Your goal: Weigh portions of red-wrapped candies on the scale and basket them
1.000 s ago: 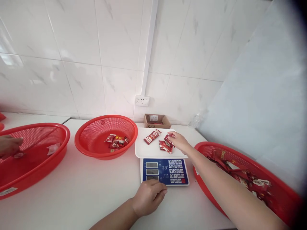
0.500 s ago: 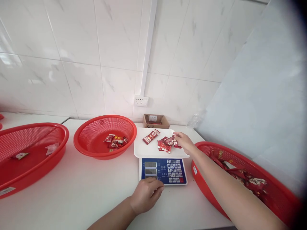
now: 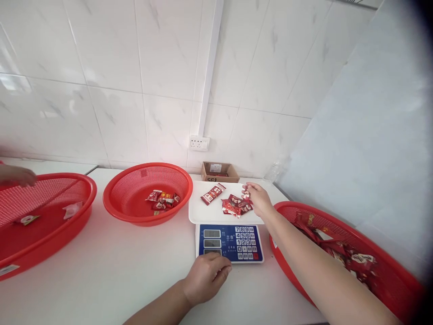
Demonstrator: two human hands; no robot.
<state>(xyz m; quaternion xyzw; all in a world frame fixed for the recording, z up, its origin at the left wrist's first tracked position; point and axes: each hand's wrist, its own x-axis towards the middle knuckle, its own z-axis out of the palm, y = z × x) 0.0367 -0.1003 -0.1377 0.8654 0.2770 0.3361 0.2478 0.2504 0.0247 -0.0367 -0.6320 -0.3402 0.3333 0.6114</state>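
Note:
My right hand [image 3: 259, 198] pinches a small red-and-white wrapped candy [image 3: 246, 193] just above the right side of the white scale pan [image 3: 203, 213]. Beside it on the pan lies a small pile of red wrapped candies [image 3: 233, 206]. A longer red packet [image 3: 213, 193] rests apart from them, on the pan's left. Below the pan, the blue panel of the digital scale [image 3: 230, 243] shows its displays and keys. My left hand [image 3: 206, 277] is closed at the panel's lower front edge, its fingers curled in and nothing seen in them.
A round red basket [image 3: 117, 203] with several candies stands left of the scale. Another red basket [image 3: 81, 221] is farther left, with another person's hand [image 3: 18, 175] over it. A fuller red basket [image 3: 291, 262] sits at right. Behind the pan is a cardboard box [image 3: 230, 174].
My right hand has lifted a candy slightly off the pile on the pan. Another person's hand has appeared over the far-left basket. My left hand stays where it was.

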